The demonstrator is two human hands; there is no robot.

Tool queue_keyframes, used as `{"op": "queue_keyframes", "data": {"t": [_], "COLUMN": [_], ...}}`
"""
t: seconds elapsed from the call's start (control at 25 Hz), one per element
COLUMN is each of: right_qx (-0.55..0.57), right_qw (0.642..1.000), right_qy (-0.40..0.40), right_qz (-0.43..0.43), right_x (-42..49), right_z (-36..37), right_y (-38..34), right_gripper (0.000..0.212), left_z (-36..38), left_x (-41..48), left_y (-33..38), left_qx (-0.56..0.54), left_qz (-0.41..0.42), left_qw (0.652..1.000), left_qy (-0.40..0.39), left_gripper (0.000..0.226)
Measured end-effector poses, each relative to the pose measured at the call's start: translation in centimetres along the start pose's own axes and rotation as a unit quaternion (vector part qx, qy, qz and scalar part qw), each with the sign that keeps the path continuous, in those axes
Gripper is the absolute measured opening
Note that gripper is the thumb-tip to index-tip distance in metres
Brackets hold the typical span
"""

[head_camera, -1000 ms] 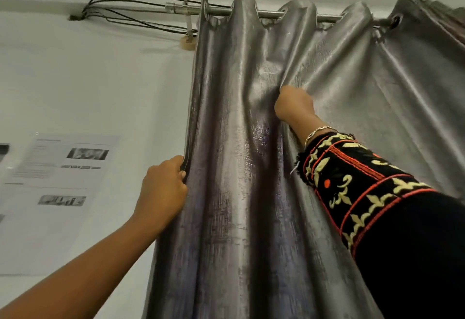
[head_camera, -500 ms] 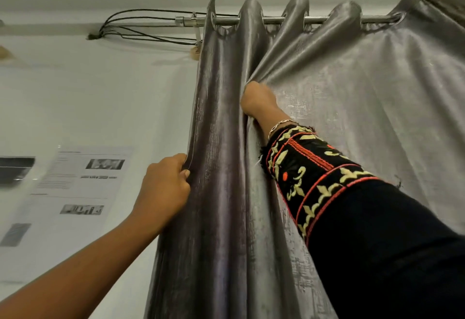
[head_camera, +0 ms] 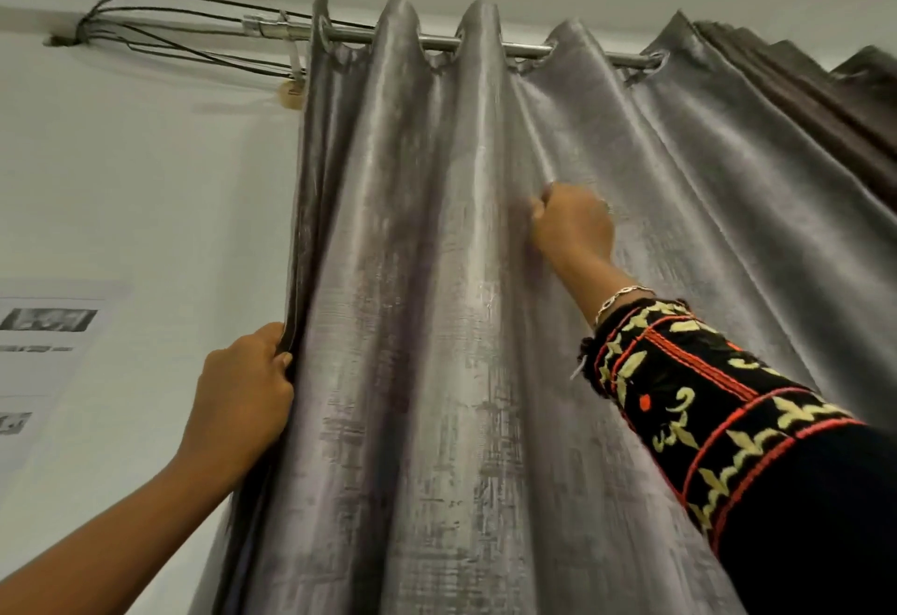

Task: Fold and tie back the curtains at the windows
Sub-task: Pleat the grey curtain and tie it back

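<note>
My left hand [head_camera: 242,401] grips the curtain [head_camera: 427,323] by its outer edge; my right hand [head_camera: 573,226], higher and to its right, pinches a pleat [head_camera: 539,148] below the rod [head_camera: 437,42]. I judge a hard sideways tug could slip the pleat or strain the rod

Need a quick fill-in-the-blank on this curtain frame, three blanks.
1. The grey curtain hangs from a metal ____.
2. The bracelet is on the ____ wrist.
3. The left hand grips the curtain's edge beside the white ____.
Missing: rod; right; wall.
</note>
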State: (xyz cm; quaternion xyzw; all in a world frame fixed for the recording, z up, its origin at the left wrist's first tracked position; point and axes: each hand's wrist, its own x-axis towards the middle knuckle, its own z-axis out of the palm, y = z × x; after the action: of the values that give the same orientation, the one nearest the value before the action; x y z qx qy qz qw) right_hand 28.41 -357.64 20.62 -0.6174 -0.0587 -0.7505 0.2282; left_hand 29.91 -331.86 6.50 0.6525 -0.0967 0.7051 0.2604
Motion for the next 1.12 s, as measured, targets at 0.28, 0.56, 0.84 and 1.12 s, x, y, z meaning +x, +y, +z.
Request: {"op": "queue_keyframes", "data": {"t": [0.28,0.56,0.84,1.12], "right_qx": [-0.178,-0.163,-0.03,0.309], "right_qw": [0.966,0.982,0.997,0.935], "right_qy": [-0.018,-0.045,-0.069,-0.146], "right_qz": [0.186,0.089,0.029,0.095], "right_x": [0.6,0.0,0.4,-0.7], "right_z": [-3.2,-2.2,-1.1,2.7], "right_y": [8.7,8.5,1.6,-8.2], "right_gripper": [0.071,0.029,0.033,0.032], "left_z": [1.8,1.9,0.6,-2.8], "left_x": [-0.7,-0.7,-0.6,0.3], "left_y": [0.9,-0.2,-0.7,-2.0], "left_qx": [-0.033,-0.046,-0.045,-0.02], "left_qz": [-0.004,0.0,0.013,0.026], "left_qw": [0.999,0.999,0.999,0.999], "left_qy": [0.021,0.015,0.015,-0.003], "left_gripper": [0.039,0.015,0.014,0.013]}}
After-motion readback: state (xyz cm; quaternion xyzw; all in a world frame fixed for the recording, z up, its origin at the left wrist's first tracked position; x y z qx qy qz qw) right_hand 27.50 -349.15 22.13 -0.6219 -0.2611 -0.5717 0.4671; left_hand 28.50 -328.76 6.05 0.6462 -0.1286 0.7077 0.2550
